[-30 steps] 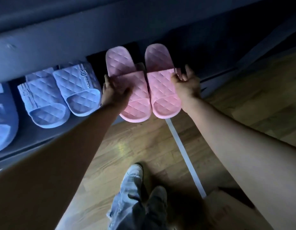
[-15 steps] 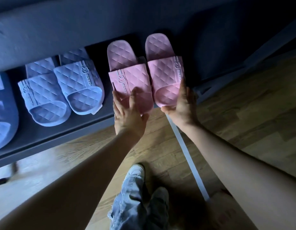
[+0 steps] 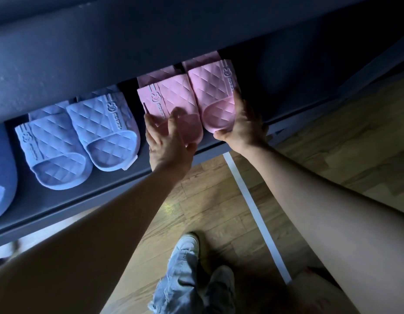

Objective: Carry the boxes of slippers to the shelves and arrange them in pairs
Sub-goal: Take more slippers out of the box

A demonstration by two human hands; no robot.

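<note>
Your two hands are at the pink pair, which stands on the dark shelf [image 3: 87, 198] with the toes toward you, at about 12 o'clock from your feet.

Your left hand [image 3: 169, 143] is spread, with the fingers straight and apart. Its fingertips lie on the toe end of the left pink slipper [image 3: 171, 98], and the thumb points to 1 o'clock over the front rim. Your right hand [image 3: 244, 125] is against the right pink slipper [image 3: 213, 89]. The fingers lie together along its outer side and the thumb runs along the toe edge toward 9 o'clock, so the hand cups that corner and does not pinch it. The two pink slippers touch side by side, and their heels are hidden under the upper board of the shelf.

Each pink strap carries a raised rabbit face, two short bars and a line of raised letters; the letters are too small to read.

At 9 o'clock of the pink pair stands a lilac pair [image 3: 103, 128] with the same quilted pattern and the same rabbit mark. Farther to 9 o'clock, at the edge of the view, is part of a darker blue slipper [image 3: 1, 177].

Below the shelf is a wooden floor with a white tape line [image 3: 253, 207] running toward 5 o'clock. Your light shoe [image 3: 187, 243] and frayed jeans are at 6 o'clock.
</note>
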